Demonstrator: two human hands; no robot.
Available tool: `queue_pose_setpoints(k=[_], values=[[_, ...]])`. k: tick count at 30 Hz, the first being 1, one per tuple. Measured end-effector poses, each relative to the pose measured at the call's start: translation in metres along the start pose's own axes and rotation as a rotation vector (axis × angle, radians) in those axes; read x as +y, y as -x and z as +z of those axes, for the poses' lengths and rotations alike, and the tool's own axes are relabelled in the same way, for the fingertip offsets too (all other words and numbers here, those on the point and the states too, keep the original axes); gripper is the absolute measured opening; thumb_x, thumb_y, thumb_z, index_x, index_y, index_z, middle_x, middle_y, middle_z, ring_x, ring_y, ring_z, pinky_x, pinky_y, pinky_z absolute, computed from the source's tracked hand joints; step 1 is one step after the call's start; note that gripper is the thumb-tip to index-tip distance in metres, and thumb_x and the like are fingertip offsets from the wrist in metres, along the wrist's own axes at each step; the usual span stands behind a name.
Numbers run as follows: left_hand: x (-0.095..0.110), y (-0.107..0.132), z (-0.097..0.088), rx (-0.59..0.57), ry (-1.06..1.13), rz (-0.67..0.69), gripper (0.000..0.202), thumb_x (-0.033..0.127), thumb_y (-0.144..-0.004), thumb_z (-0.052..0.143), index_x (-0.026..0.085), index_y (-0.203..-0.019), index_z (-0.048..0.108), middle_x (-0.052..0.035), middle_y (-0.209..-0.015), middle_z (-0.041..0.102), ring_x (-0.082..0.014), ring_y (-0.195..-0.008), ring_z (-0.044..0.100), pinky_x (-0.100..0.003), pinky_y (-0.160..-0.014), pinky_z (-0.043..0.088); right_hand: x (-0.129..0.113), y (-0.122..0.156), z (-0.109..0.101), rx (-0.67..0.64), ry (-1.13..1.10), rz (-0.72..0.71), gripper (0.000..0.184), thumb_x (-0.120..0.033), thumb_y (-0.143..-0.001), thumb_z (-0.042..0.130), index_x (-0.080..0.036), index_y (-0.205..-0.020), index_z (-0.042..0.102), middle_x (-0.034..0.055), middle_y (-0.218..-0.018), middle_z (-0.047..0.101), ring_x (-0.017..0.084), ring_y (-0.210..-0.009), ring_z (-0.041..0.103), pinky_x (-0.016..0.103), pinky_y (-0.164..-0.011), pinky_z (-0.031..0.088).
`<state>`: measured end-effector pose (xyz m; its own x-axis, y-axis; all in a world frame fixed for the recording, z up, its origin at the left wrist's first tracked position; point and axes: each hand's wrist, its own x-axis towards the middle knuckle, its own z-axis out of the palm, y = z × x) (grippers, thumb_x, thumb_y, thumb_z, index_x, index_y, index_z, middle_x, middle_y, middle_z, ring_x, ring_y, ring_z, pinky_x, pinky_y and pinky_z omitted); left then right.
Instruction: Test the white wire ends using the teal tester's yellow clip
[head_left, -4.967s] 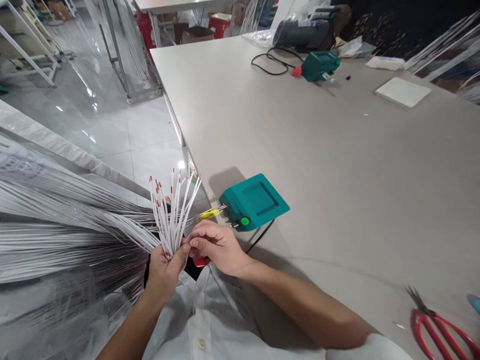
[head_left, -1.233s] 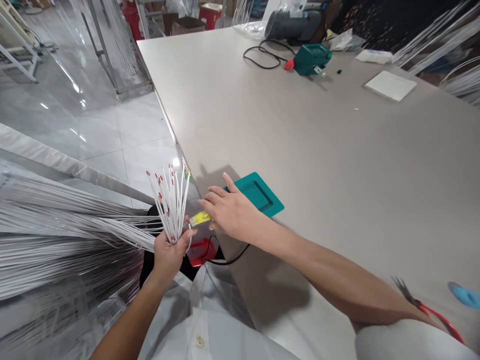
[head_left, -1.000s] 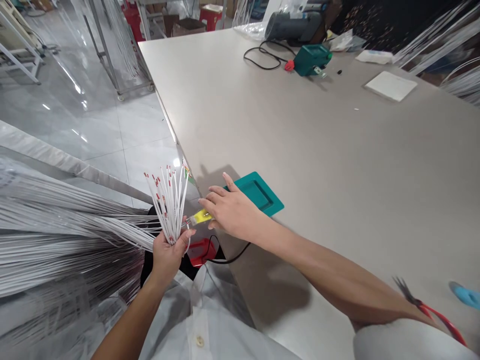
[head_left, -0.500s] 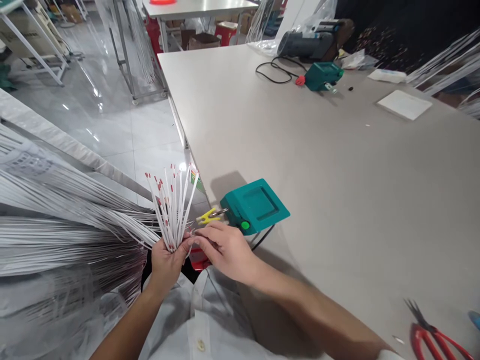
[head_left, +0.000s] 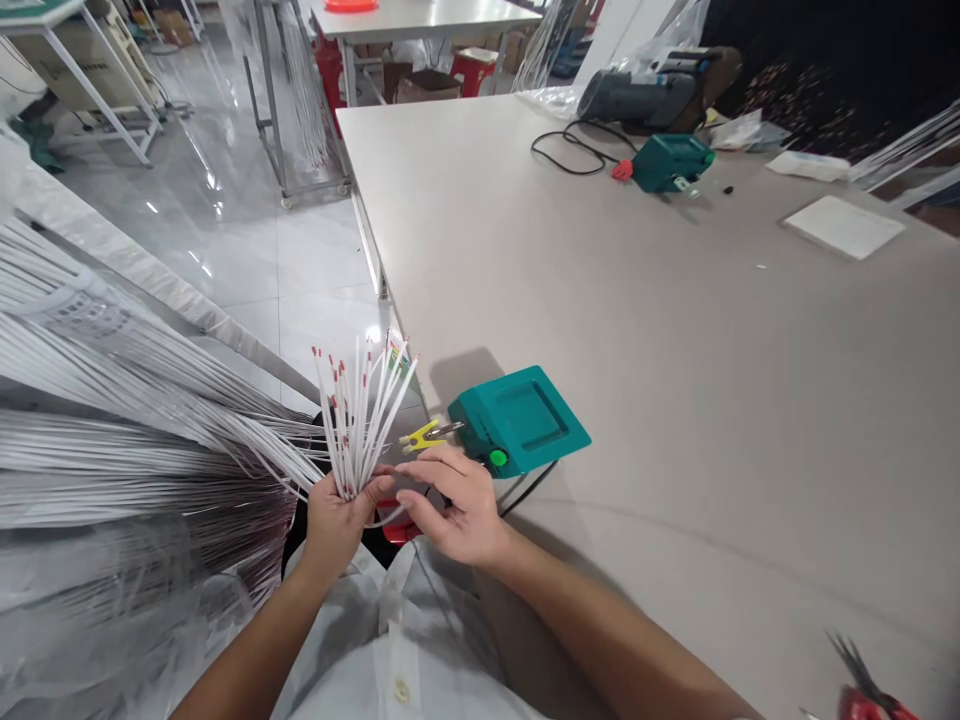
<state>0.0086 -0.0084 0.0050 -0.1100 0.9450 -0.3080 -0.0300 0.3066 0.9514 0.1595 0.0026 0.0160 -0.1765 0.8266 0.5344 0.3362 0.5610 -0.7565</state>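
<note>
My left hand (head_left: pixel 334 525) is closed around a bundle of thin white wires (head_left: pixel 358 425), whose red-tipped ends fan upward above the fist. Just to its right, my right hand (head_left: pixel 469 510) has its thumb and fingers apart, with no wire seen gripped between them. One loose white strand curves out from the left fist toward the right thumb; whether it touches the thumb I cannot tell. Beyond the right fingers, a yellow-handled clip (head_left: pixel 424 437) sticks out from a teal device (head_left: pixel 529 415) with a green button, at the table edge.
Long white wire bundles (head_left: pixel 150 400) spread along my left side beside a padded rail (head_left: pixel 172 285). On the grey table (head_left: pixel 637 330) are red-handled pliers (head_left: pixel 862 680), a second teal device (head_left: pixel 671 162), a dark motor (head_left: pixel 637 97) and a white pad (head_left: pixel 844 225).
My right thumb and fingers have parted from their pinch beside the left fist. The left hand keeps its hold on the wires. The whole view has shifted slightly.
</note>
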Motion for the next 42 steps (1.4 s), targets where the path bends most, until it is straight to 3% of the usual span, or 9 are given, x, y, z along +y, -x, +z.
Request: queue_pose_setpoints(k=[4,11,18,22,26,29,35,39,42], values=[[-0.001,-0.001,-0.001,0.033,0.005,0.0,0.021,0.027,-0.06,0.072,0.013,-0.073,0.065,0.0026,-0.051,0.056,-0.0086,-0.043,0.045,-0.02,-0.04,0.037,-0.004,-0.002,-0.001,0.053,0.025,-0.005,0.014,-0.019,-0.076,0.058,-0.018,-0.087,0.066,0.0059,-0.072,0.06,0.015,-0.062,0.057,0.027,-0.054,0.047],[-0.002,0.005,0.007,-0.162,-0.132,0.077,0.016,0.022,-0.063,0.068,0.014,-0.077,0.067,-0.0014,-0.071,0.065,-0.0167,-0.07,0.058,-0.026,-0.066,0.047,-0.007,-0.002,0.014,-0.053,-0.051,0.19,0.006,-0.021,-0.077,0.059,-0.018,-0.075,0.064,0.0026,-0.066,0.057,0.012,-0.059,0.053,0.023,-0.053,0.044],[-0.004,-0.003,-0.006,-0.234,-0.047,-0.041,0.026,0.024,-0.056,0.075,0.013,-0.074,0.061,0.0016,-0.06,0.06,-0.0117,-0.054,0.052,-0.023,-0.052,0.043,-0.006,-0.001,0.014,0.015,-0.184,0.328,0.018,-0.022,-0.08,0.055,-0.018,-0.062,0.055,0.0005,-0.061,0.053,0.012,-0.06,0.049,0.025,-0.056,0.041],[-0.004,-0.008,-0.01,-0.198,0.099,-0.055,0.024,0.032,-0.065,0.069,0.015,-0.064,0.053,0.0059,-0.046,0.049,-0.0073,-0.04,0.041,-0.02,-0.04,0.034,-0.004,-0.001,0.012,0.028,-0.241,0.378,0.017,-0.023,-0.081,0.053,-0.018,-0.066,0.057,0.0018,-0.064,0.056,0.013,-0.062,0.051,0.026,-0.06,0.042],[-0.004,-0.013,-0.008,-0.03,0.151,-0.1,0.023,0.035,-0.069,0.065,0.014,-0.066,0.054,0.0019,-0.052,0.057,-0.0097,-0.045,0.05,-0.022,-0.045,0.04,-0.001,0.0,0.011,0.005,-0.234,0.385,0.019,-0.025,-0.082,0.053,-0.018,-0.064,0.056,0.002,-0.065,0.056,0.014,-0.064,0.052,0.027,-0.061,0.042],[-0.004,-0.014,-0.007,0.071,0.197,-0.064,0.021,0.031,-0.069,0.066,0.013,-0.068,0.055,0.0023,-0.053,0.057,-0.0064,-0.042,0.046,-0.019,-0.042,0.036,-0.001,0.002,0.012,-0.078,-0.199,0.39,0.02,-0.026,-0.081,0.053,-0.018,-0.063,0.055,0.0015,-0.063,0.054,0.013,-0.061,0.05,0.026,-0.059,0.042],[0.003,-0.002,-0.006,0.003,0.131,-0.092,0.025,0.027,-0.058,0.075,0.012,-0.076,0.065,0.0061,-0.047,0.05,-0.0046,-0.038,0.038,-0.018,-0.037,0.03,0.001,0.009,0.021,-0.255,-0.126,0.397,0.02,-0.025,-0.083,0.05,-0.017,-0.066,0.058,0.0009,-0.063,0.051,0.012,-0.057,0.049,0.023,-0.052,0.04],[0.005,0.001,-0.003,-0.066,0.015,-0.082,0.021,0.028,-0.062,0.072,0.012,-0.075,0.067,0.0051,-0.045,0.052,-0.0068,-0.039,0.042,-0.02,-0.04,0.035,0.003,0.012,0.023,-0.267,-0.102,0.328,0.022,-0.019,-0.082,0.046,-0.018,-0.064,0.058,0.0022,-0.067,0.054,0.012,-0.061,0.052,0.023,-0.056,0.043],[0.005,0.0,0.0,-0.002,-0.018,-0.04,0.021,0.028,-0.063,0.071,0.012,-0.076,0.067,0.0036,-0.048,0.055,-0.0075,-0.04,0.043,-0.02,-0.039,0.035,0.003,0.011,0.02,-0.226,-0.085,0.321,0.018,-0.018,-0.082,0.047,-0.019,-0.072,0.062,0.0023,-0.068,0.055,0.012,-0.062,0.053,0.023,-0.057,0.045]])
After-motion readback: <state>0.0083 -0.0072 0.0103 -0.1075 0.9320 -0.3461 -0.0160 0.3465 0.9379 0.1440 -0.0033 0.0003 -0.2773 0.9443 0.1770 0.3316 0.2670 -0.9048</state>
